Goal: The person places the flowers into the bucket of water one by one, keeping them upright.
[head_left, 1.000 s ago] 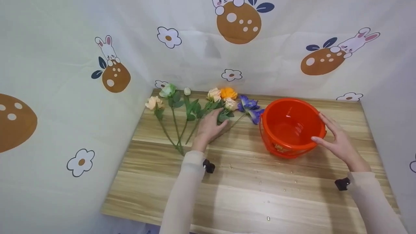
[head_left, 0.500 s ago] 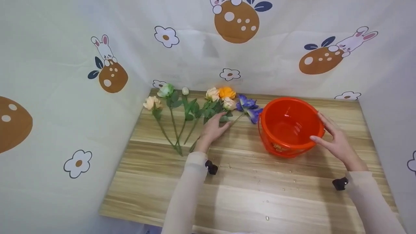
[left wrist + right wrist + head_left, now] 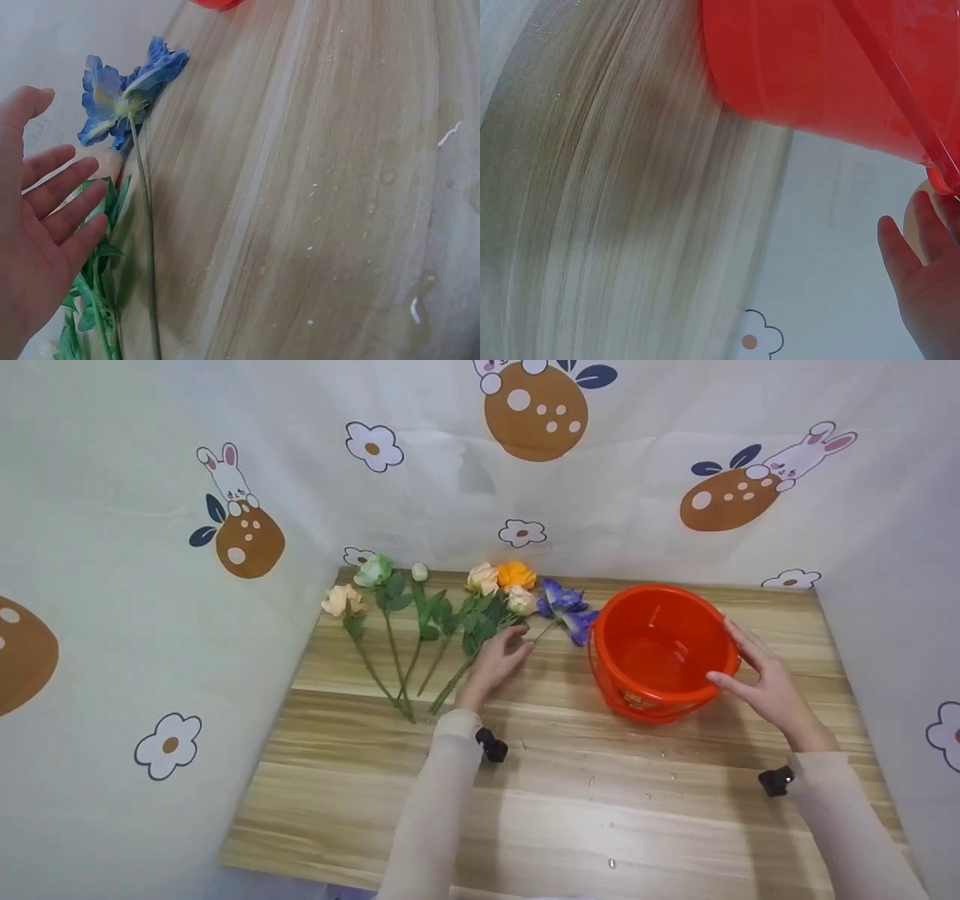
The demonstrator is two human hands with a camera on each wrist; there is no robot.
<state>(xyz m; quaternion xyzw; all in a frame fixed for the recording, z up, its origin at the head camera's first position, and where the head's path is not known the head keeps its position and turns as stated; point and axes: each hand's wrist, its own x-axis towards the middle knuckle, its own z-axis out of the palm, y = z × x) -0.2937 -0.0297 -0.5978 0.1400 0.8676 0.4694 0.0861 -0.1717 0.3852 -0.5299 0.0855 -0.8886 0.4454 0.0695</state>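
Observation:
My left hand hovers with relaxed fingers beside the stem of a blue-purple artificial flower. Its palm shows bare in the left wrist view, with the blue flower just beyond the fingertips. A leafy bunch with peach roses and an orange bloom lies right behind that hand. On the right stands an upright red bucket, its inside visible from above. My right hand rests at the bucket's right rim, thumb and fingers spread and extended. The bucket's handle hangs down its side.
Farther left lie a peach rose, a green flower and a white bud, stems toward me. Small water drops dot the wooden table. Patterned cloth walls the back and sides.
My left hand has drawn slightly toward me, off the leaves, uncovering more of the green stems. The right hand stays at the bucket's rim. The whole view has shifted slightly.

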